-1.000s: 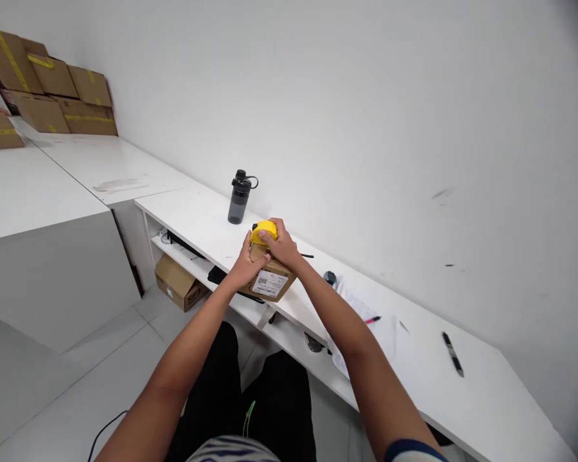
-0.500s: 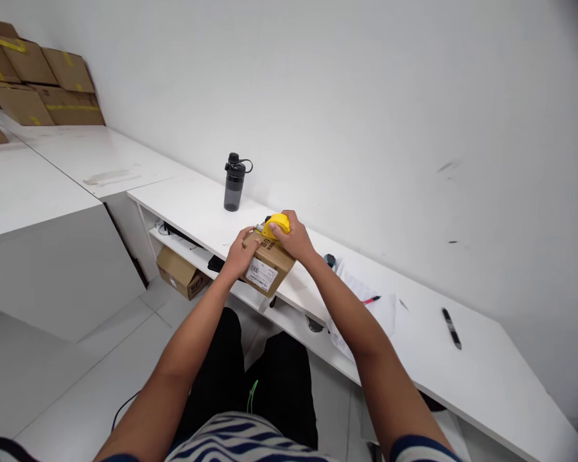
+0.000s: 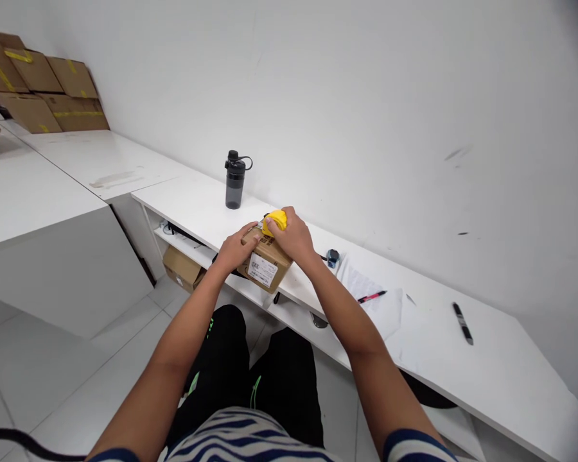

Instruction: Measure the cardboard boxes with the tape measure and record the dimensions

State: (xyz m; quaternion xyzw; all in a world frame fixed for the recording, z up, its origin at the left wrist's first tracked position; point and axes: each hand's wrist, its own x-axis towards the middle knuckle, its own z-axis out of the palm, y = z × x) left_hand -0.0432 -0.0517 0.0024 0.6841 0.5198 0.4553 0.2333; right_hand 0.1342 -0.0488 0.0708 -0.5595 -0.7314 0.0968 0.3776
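Observation:
A small brown cardboard box point(image 3: 266, 266) with a white label rests on the front edge of the white desk point(image 3: 462, 372). My left hand point(image 3: 235, 247) grips the box's left side with curled fingers. My right hand point(image 3: 293, 237) is closed round a yellow tape dispenser point(image 3: 274, 222) pressed on the box's top. The strip of tape itself is too small to make out.
A dark water bottle point(image 3: 234, 180) stands at the back left of the desk. Papers point(image 3: 373, 301) with a red pen point(image 3: 374, 296) and a black marker point(image 3: 462, 323) lie to the right. A cardboard box point(image 3: 182, 268) sits on the floor under the shelf. Stacked boxes point(image 3: 38, 83) are far left.
The dispenser in my right hand has slid from the near part of the box top toward its far edge. The left hand stays on the box. The view shifted a little.

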